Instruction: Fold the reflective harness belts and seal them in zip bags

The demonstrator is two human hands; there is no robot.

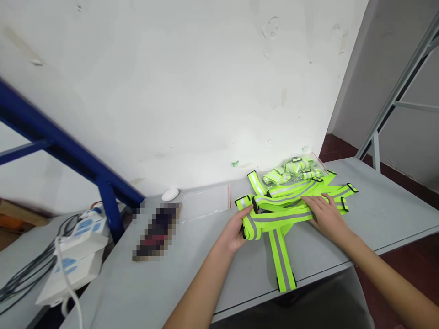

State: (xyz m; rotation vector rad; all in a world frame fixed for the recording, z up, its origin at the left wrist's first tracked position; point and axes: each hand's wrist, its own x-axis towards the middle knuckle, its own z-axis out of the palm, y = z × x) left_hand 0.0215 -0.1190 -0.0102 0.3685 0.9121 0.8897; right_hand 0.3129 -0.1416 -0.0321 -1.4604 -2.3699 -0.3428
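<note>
A heap of neon yellow reflective straps [288, 205] with grey stripes and black ends lies on the grey table [171, 274]. My left hand [236, 228] is closed around the left end of one folded strap near its black edge. On the right side of the heap my right hand [324, 212] lies flat, fingers stretched out and pressing the straps down. One strap [281, 260] hangs toward the table's front edge. Behind the heap sits a clear bag [298, 169] holding rolled straps.
An empty clear zip bag [206, 203] with a red seal lies left of the straps. A white oval object [170, 194], a blurred dark item [157, 230], a white power strip with cables [77, 256], a blue frame [103, 183] and a grey rack [387, 119] surround the table.
</note>
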